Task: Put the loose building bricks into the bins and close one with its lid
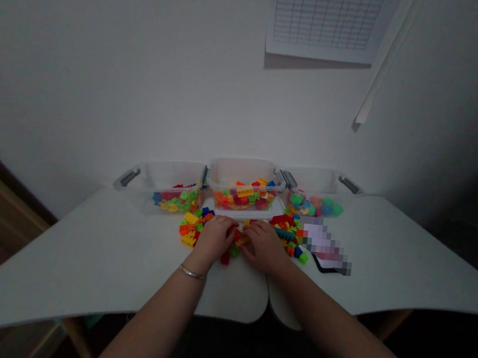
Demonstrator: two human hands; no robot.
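Note:
A loose pile of colourful plastic building bricks (191,231) lies on the white table around both hands. My left hand (217,236), with a silver bangle at its wrist, curls its fingers on a red building brick (232,232). Close beside it on the right, my right hand (265,244) has bent fingers at an orange building brick (241,240). The fingertips almost meet, and the bricks between them are partly hidden. Just below the hands lies another red brick (225,257). A dark teal long brick (284,234) is right of my right hand.
Three clear bins line the wall: a left bin (172,166), a middle bin (244,165) and a right bin (311,178), each holding colourful pieces. A phone (324,245) with a blurred screen lies right of the pile. The table (135,270) has a curved front edge.

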